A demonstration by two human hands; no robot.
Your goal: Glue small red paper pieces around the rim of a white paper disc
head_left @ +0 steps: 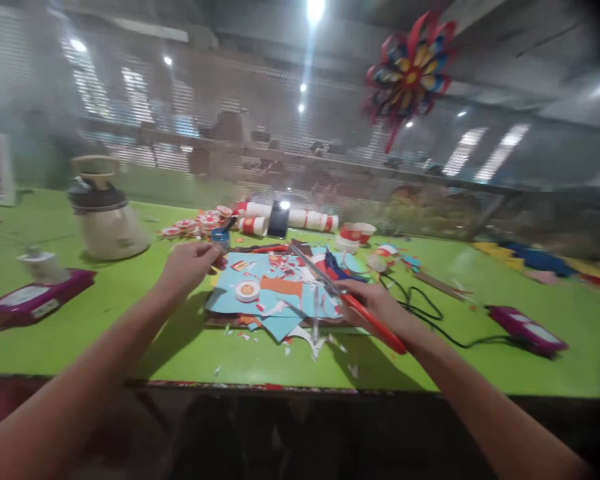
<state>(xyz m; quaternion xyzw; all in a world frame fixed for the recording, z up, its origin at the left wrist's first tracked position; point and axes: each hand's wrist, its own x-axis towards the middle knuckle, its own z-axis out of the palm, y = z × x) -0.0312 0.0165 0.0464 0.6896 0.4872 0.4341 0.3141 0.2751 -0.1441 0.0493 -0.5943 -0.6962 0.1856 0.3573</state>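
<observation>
My right hand (373, 303) is closed round a pair of scissors (373, 321) with red handles; the metal blades point up and left over the blue paper. At the left edge of the light-blue paper (230, 298), my left hand (193, 265) has its fingers drawn together, and whatever lies in them is hidden. A small blue jar (221, 237) stands just behind that hand. On the paper lie an orange paper piece (283, 287), a round white disc (247, 291) with an orange centre, and red and white scraps.
Patterned paper cups (350, 233) and a dark phone (279, 220) stand at the back. A kettle-like pot (107, 220) and a purple glue gun-like box (35, 298) sit left. Black cable (430, 313) runs to another purple box (527, 331) on the right. Scraps litter the front.
</observation>
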